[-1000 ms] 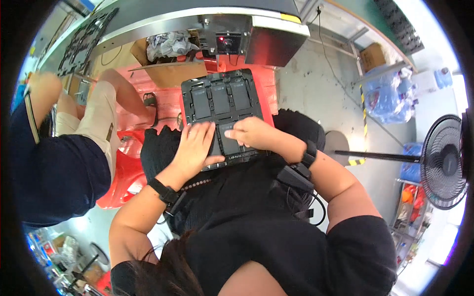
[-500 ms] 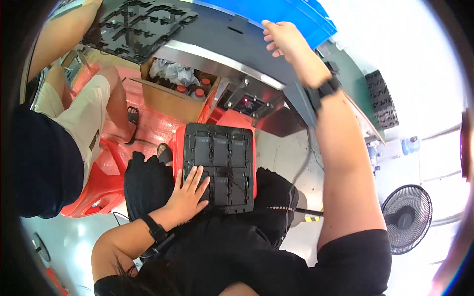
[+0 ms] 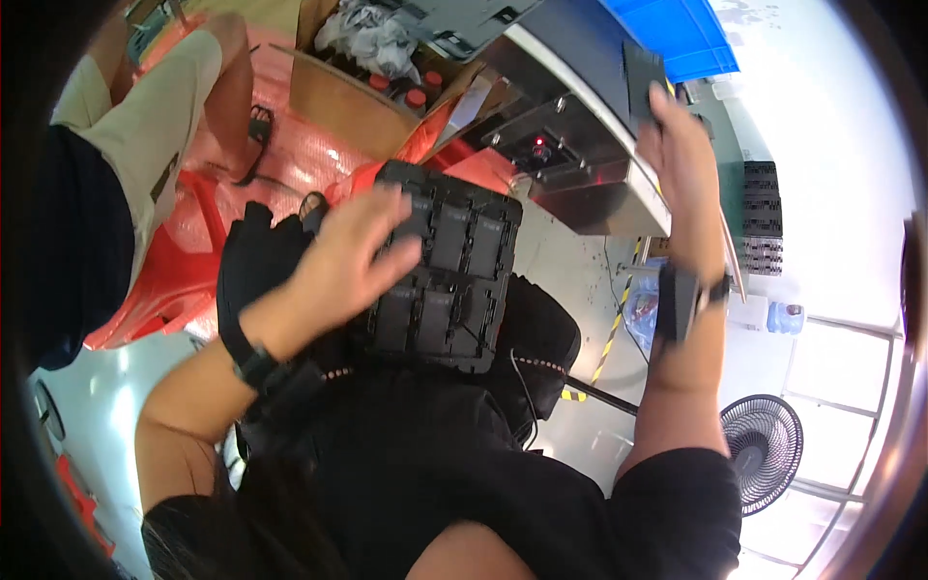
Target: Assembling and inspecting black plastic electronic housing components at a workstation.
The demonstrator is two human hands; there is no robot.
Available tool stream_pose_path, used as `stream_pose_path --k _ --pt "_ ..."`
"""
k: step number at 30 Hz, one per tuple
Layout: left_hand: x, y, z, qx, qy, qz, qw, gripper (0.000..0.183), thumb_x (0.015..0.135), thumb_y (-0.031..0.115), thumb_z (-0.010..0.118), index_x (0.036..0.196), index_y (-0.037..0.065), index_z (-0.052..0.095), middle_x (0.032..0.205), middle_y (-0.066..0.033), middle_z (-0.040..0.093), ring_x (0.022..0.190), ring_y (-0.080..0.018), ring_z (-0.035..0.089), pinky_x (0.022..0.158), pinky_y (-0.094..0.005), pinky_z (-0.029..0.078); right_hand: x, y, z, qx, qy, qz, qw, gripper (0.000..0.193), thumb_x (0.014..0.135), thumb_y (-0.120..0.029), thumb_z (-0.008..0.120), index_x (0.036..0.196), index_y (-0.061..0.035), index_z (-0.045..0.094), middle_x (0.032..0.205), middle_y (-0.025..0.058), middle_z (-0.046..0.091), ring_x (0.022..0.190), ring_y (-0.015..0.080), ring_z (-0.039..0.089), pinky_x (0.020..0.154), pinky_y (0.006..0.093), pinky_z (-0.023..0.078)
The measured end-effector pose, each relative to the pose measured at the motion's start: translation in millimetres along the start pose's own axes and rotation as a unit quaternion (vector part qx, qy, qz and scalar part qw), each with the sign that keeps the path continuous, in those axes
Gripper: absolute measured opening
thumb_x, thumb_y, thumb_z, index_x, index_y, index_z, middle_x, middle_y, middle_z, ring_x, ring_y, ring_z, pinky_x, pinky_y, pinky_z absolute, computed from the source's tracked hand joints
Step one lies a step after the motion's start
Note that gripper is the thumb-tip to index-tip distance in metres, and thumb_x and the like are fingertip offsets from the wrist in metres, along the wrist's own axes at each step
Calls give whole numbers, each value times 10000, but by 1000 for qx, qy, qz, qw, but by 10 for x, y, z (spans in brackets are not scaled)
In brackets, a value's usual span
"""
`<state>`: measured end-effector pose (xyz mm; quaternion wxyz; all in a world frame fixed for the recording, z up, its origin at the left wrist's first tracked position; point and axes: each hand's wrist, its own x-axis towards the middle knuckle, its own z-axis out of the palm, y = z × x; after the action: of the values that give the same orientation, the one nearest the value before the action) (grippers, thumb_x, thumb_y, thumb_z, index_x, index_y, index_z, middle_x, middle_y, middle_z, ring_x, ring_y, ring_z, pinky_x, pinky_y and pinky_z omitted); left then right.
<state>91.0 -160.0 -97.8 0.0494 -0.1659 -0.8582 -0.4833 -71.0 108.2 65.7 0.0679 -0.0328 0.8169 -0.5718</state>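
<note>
Head view: at one o'clock my right hand (image 3: 684, 155) seems to pinch a thin dark plate (image 3: 640, 77), probably light, stiff and slightly slippery, best held by its long edges. My left hand (image 3: 350, 253), blurred, fingers loosely spread, is over the nine o'clock side of the black tray (image 3: 456, 275); whether it touches, I cannot tell.

Your black tray (image 3: 452, 278) sits on a red stand (image 3: 364, 178), with black pieces (image 3: 450, 237) in it. Past the tray, a dark bench (image 3: 580, 43) holds a grey panel (image 3: 464, 21). Right of the tray, a green table (image 3: 732, 179) holds black parts (image 3: 763, 217).
</note>
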Motion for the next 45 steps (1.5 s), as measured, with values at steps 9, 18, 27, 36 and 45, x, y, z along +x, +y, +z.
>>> stream_pose_path --k 9,18,27,36,45 --pt "1663 101 -473 -548 147 -137 812 481 891 421 478 1098 -12 517 1012 -112 566 859 -266 550 741 -401 469 -2167 1984 556 -322 -154 76 931 400 914 -312 411 742 22 551 734 221 567 708 364 567 673 432 446" --pt "901 446 -450 -416 271 -196 846 544 874 445 501 1164 -14 464 1096 -111 551 1006 -208 550 816 -321 465 -2383 1851 795 -416 -136 38 898 442 836 -431 512 694 -16 571 697 175 593 696 335 591 638 415 467" --pt "-857 236 109 -218 89 -244 941 415 886 299 534 1159 -13 511 1062 -62 570 942 -141 517 857 -273 391 -2705 2393 575 131 82 254 955 520 903 -445 407 785 34 570 685 134 577 650 289 565 630 358 468" --pt "-651 -262 838 -225 86 -299 923 445 889 257 523 1193 -60 449 1100 -124 556 990 -189 512 855 -296 401 -2316 2544 829 -188 -22 160 969 657 884 -510 370 1041 115 500 983 318 563 971 417 546 856 450 407" --pt "-396 -737 836 -120 49 -338 932 461 904 333 455 1211 -11 432 1124 -214 536 1014 -323 528 870 -386 404 -2002 1980 564 -250 -139 257 923 693 865 -553 356 1011 87 574 1007 270 585 872 399 590 786 443 445"
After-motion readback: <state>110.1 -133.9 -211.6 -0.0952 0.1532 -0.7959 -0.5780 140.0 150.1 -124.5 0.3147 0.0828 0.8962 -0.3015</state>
